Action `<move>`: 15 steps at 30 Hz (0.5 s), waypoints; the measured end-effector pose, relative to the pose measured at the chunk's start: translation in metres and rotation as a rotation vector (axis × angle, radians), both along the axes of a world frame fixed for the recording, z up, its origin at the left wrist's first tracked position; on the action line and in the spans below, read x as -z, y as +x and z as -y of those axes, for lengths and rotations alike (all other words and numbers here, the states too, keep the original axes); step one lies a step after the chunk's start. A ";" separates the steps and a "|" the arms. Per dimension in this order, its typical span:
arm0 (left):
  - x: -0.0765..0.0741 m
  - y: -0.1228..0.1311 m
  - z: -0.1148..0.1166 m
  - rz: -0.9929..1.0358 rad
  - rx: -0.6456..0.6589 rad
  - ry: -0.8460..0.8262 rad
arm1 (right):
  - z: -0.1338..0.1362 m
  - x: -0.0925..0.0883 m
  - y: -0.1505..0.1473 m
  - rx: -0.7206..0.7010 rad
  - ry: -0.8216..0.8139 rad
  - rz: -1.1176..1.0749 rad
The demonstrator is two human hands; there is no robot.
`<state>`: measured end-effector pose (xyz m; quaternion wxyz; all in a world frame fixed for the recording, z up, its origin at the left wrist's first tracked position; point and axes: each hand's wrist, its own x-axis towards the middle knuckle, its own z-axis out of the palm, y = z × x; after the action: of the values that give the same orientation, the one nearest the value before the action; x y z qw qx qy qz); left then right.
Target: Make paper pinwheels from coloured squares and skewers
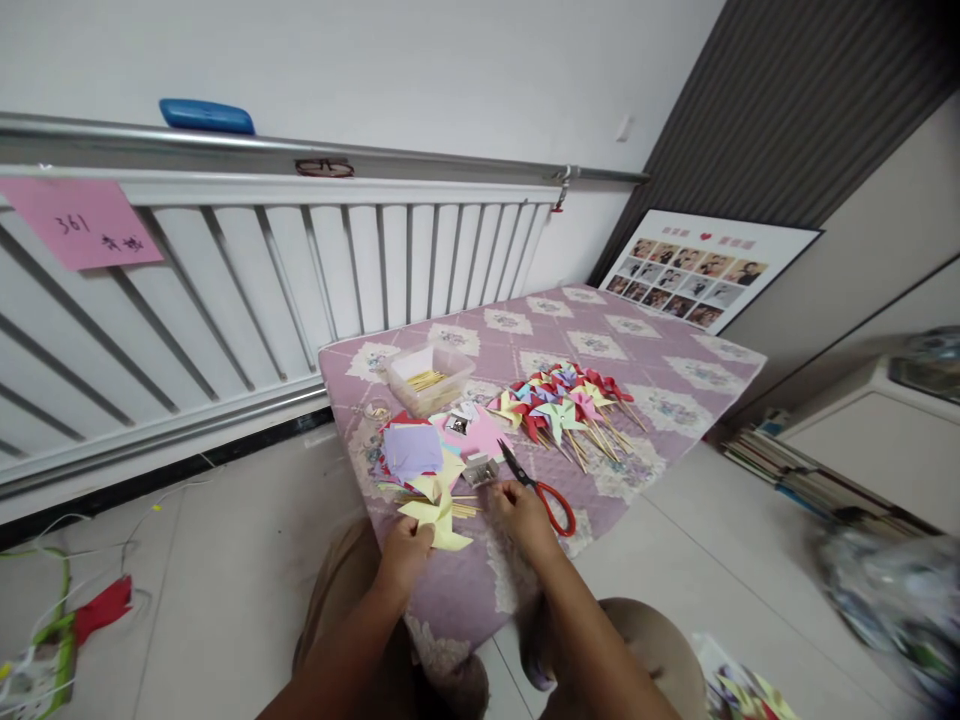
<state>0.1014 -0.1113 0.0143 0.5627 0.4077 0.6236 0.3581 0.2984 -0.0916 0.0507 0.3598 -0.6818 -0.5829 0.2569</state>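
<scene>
Lower centre of frame, left hand (407, 552) has fingers clamped on yellow pinwheel (441, 520), blades pointing left and lower right, long axis slanting down-right; right hand (523, 515), cannot tell finger grip.

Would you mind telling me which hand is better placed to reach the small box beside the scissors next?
Probably the right hand: it is close by the small box, while the left hand holds yellow paper.
</scene>
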 end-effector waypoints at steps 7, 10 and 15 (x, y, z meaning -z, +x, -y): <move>0.014 -0.002 -0.003 -0.042 0.010 0.034 | -0.045 -0.016 -0.002 -0.124 -0.215 0.413; 0.021 -0.002 -0.005 -0.034 0.003 0.030 | -0.061 -0.017 -0.007 -0.172 -0.368 0.564; 0.026 -0.001 -0.007 -0.002 -0.011 0.027 | -0.085 -0.021 -0.017 -0.226 -0.575 0.757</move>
<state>0.1006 -0.1046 -0.0113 0.5546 0.4123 0.6216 0.3689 0.2818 -0.0067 0.0722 -0.1104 -0.7316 -0.6485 0.1787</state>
